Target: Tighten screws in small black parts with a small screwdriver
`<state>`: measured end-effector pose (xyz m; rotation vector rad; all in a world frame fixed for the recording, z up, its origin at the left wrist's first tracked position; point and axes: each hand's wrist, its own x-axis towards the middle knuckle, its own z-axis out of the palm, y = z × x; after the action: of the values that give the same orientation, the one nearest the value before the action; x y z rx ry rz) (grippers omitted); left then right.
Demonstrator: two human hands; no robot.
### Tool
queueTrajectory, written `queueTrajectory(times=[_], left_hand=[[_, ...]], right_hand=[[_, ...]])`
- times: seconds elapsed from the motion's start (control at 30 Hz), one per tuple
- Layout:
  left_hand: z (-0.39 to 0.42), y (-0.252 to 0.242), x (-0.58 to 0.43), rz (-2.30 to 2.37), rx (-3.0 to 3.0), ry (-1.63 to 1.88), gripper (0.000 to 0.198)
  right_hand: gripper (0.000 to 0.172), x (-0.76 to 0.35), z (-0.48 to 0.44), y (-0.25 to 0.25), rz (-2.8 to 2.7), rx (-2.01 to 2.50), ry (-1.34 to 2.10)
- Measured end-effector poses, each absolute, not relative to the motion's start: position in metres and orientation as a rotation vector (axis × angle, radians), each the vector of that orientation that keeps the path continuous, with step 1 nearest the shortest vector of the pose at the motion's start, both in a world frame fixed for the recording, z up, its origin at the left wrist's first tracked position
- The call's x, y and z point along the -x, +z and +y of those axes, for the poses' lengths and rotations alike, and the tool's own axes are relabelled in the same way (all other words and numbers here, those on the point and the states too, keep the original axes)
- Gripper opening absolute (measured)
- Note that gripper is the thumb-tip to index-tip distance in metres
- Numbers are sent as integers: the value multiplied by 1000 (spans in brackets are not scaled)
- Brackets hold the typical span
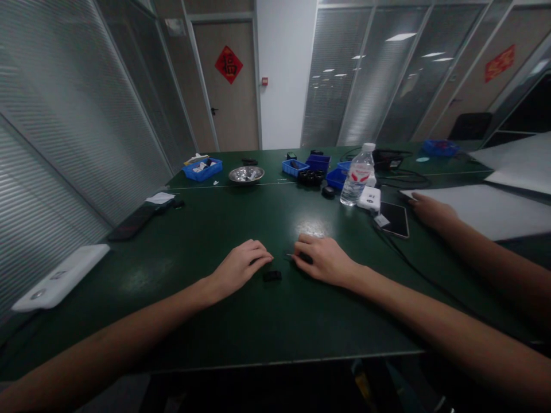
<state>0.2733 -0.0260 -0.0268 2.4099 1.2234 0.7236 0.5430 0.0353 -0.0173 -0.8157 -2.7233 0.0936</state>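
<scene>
My right hand point(321, 259) rests on the green table with thumb and fingers pinched together. A thin, pale, pin-like piece point(289, 255) sticks out of that pinch toward the left; its exact kind is too small to tell. Facing it across a short gap is my left hand point(241, 267), thumb and fingertips closed together. Whatever lies between those left fingertips, if anything, cannot be made out. Just below the left fingertips a small black part point(272, 276) lies on the table, apart from both hands.
Another person's hand point(434, 212) lies on a white sheet point(486, 206) at the right. Nearby are a water bottle point(356, 178), a phone point(395, 220) and cables. Farther back are a metal bowl point(246, 175) and blue trays point(204, 170). A white device point(60, 278) sits left.
</scene>
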Motion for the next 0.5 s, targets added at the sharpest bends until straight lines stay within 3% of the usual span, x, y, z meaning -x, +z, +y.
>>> queueTrajectory(times=[0.33,0.5], left_hand=[[-21,-22,-269,1204,-2259,709,14],[-21,-22,-270,1252,-2146,778,21]], right_hand=[[18,-543,34,-14,-2742,836,118],[19,-544,34,-14,-2743,835,117]])
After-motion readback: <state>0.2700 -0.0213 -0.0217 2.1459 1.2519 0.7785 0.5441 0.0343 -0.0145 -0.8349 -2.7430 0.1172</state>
